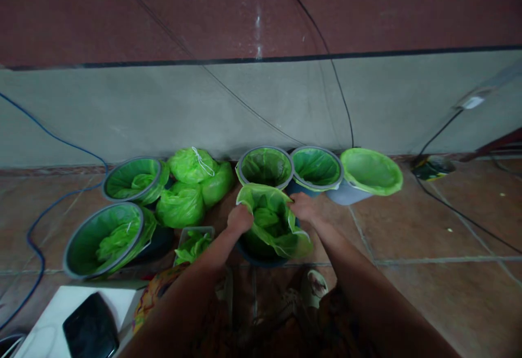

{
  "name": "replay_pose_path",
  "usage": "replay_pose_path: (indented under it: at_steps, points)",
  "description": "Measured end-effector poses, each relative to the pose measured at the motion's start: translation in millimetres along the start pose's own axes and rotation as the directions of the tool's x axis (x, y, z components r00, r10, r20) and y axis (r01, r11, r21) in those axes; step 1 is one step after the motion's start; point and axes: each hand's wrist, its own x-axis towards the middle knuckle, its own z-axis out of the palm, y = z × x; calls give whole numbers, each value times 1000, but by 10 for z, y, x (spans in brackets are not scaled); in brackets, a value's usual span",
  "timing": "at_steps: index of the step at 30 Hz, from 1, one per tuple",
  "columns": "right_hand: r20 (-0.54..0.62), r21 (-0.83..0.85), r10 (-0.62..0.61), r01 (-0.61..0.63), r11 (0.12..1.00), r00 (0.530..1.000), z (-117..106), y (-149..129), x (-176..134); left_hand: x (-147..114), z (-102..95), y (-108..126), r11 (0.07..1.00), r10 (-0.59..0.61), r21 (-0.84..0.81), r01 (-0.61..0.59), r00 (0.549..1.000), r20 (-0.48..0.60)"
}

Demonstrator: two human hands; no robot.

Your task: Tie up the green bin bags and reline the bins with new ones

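A dark bin (261, 257) stands on the tiled floor in front of me with a green plastic liner bag (271, 219) in it. My left hand (240, 219) grips the bag's left edge. On the right edge, my right hand (302, 206) pinches the bag. The bag's mouth is spread open between both hands and rises above the bin's rim.
Lined bins (265, 167) (317, 168) (370, 173) stand along the wall behind, two more (132, 179) (104, 238) at the left. Tied green bags (191, 184) lie between them. A clear box of bags (193, 243), a black tablet (90, 328), floor cables (36, 222).
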Motion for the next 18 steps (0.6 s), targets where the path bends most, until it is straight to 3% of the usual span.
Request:
replay_pose_path:
  at_steps: [4,7,11,14,16,18]
  points:
    - [77,319,-54,27,947,996,-197,71,-151,55,-299,-134,994,-3,107,15,994,-110]
    - [156,650,-150,13,760,976,-320,148,-283,11,-436,-171,992,2,125,19,985,-171]
    - [201,810,-287,6,587,937,-482,298,-418,-51,-567,-132,991,-26,118,63,956,-292]
    - [260,808,-365,6,589,894,-558,432,-470,-67,-629,-91,996,5,83,30,918,-396]
    - [309,751,-363,9,660,879,-554,509,-485,-58,-629,-86,997,20,74,14,899,-438]
    - [367,647,-310,-1,763,877,-501,563,-487,-33,-582,-110,996,16,89,22,913,-408]
